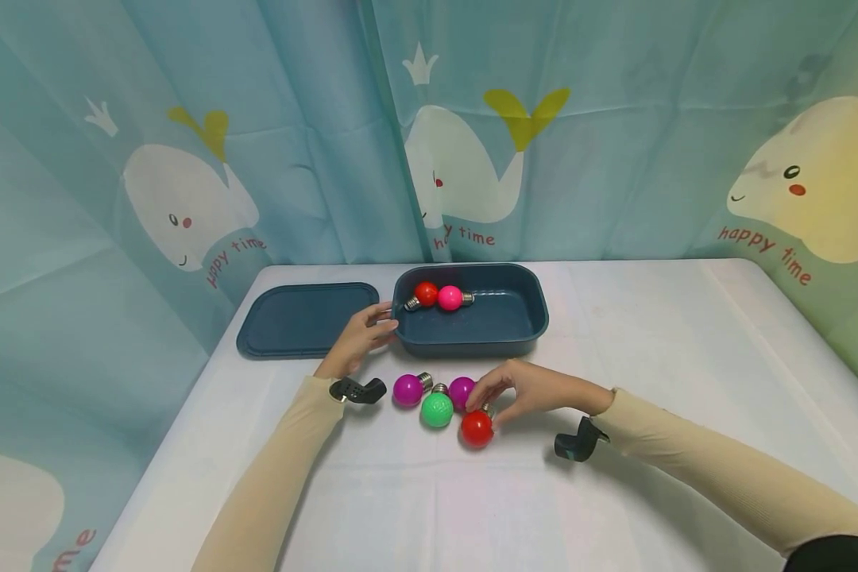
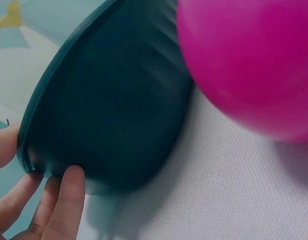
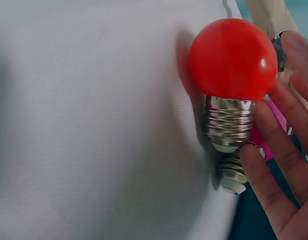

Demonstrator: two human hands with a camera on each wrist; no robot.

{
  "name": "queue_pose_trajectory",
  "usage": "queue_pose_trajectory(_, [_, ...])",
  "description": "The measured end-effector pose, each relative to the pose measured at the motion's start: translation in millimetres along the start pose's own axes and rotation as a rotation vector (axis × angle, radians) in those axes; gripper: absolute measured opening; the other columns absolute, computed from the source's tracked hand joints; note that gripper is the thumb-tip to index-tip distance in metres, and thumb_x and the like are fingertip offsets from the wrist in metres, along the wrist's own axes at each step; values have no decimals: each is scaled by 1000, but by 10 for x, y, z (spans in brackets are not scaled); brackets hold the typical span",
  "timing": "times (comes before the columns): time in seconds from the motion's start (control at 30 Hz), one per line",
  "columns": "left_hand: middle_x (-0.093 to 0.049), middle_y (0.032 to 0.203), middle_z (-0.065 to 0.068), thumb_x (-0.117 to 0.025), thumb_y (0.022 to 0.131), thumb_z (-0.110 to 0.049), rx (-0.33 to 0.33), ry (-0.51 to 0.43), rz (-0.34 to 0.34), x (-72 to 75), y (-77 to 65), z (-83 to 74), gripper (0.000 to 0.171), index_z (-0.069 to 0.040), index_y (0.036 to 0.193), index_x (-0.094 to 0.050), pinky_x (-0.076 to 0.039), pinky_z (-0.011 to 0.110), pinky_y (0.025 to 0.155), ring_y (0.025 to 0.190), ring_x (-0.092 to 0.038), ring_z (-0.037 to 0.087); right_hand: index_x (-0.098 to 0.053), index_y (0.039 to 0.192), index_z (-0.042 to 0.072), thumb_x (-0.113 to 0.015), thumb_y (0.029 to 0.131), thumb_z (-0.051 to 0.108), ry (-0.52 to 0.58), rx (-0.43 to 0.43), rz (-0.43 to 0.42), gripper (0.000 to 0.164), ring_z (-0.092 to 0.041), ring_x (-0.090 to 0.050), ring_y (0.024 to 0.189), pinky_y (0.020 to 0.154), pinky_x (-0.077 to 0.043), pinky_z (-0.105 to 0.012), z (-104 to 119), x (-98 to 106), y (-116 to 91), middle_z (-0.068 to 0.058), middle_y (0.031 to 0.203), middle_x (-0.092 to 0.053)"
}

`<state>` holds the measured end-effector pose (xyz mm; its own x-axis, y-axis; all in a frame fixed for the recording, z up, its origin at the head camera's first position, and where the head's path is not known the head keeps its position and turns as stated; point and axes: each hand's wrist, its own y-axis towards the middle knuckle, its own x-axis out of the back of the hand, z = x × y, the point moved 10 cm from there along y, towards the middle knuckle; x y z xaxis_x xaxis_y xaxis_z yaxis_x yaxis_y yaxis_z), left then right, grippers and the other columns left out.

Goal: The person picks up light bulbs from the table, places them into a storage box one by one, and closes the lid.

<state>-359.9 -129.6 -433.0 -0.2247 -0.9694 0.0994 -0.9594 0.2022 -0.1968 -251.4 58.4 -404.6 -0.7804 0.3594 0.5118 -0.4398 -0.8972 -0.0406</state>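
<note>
My left hand rests its fingers on the left end of a dark blue rectangular box; its fingertips touch the outer wall near the rim in the left wrist view. Over a red light bulb is my right hand, its fingers spread around the bulb without closing on it. The right wrist view shows the same red bulb with its silver screw base beside the fingers. Next to it lie a purple bulb, a green bulb and another purple bulb.
Inside the box, at its left side, lie a red bulb and a pink bulb. A dark blue lid lies flat left of the box. The white-covered table meets a whale-print curtain at the back and sides.
</note>
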Motion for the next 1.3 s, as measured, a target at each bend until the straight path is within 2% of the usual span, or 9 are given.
queue_pose_trajectory(0.43, [-35,144,23,-52,95,-6,0,7,1,-5,7,11,56,-1,145,-30,-42,44,107,126,-44,33,-68,110,6,-78,76,15,-56,-33,-5,37,-10,-65,100,88,-56,-28,-77,-1,-30,-7,108,-71])
queue_pose_trajectory(0.63, [-34,144,23,-51,95,-3,-3,-23,4,-13,-6,-10,55,0,145,-29,-40,45,109,126,-43,32,-69,109,9,-79,74,15,-110,-60,-25,36,-7,-65,97,87,-55,-25,-140,19,-67,-4,107,-71])
queue_pose_trajectory(1.3, [-33,145,23,-51,95,-4,-1,-27,1,-6,-19,-17,55,0,145,-29,-39,46,109,128,-41,34,-71,104,11,-78,72,5,-175,-45,-66,34,-7,-64,98,91,-53,-25,-241,4,-120,-1,103,-72])
